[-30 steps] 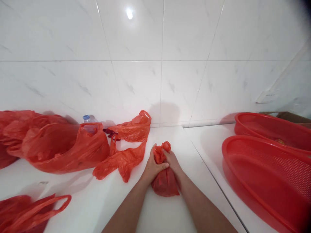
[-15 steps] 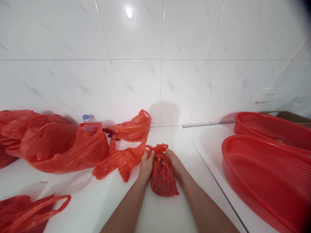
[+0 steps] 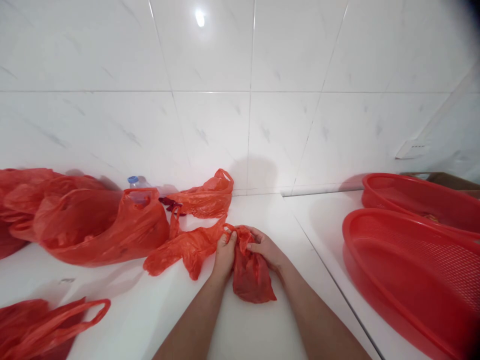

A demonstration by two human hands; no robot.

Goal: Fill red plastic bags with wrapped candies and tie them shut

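In front of me a small red plastic bag [image 3: 253,282] rests on the white table, its lower part bulging with contents I cannot make out. My left hand [image 3: 225,250] is closed on the left side of the bag's gathered neck, thumb on top, with a handle loop sticking up beside it. From the other side my right hand [image 3: 265,247] grips the neck, its thumb lying across the plastic and its fingers curled behind. Just left of my hands lies a flat, crumpled red bag [image 3: 191,250].
A large red bag [image 3: 101,230] and a capped clear bottle [image 3: 133,182] stand at left. Another red bag [image 3: 210,197] lies by the tiled wall. At lower left is a red bag with handles [image 3: 45,325]. Two red baskets [image 3: 350,245] sit on the right.
My right hand has shifted over the bag's neck, and its thumb now lies across the front. The loose plastic at the top right of the neck is now covered by that hand.
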